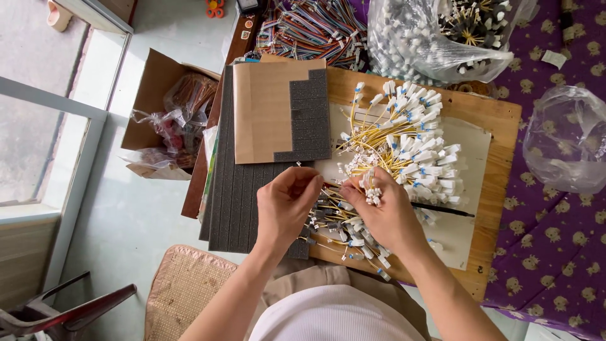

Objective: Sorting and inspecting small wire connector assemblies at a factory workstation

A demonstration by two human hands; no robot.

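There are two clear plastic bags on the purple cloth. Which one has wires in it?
The clear bag at the top, above the wooden board: it is stuffed with white-tipped wire bundles. The other bag, at the right edge, looks empty.

We note two bare forearms, no sleeves reaching the wrists. Left hand point(287, 205) and right hand point(379, 211): no rings, watch or gloves visible. Near edge: a white garment over the torso, with tan cloth showing just beyond it at the lap.
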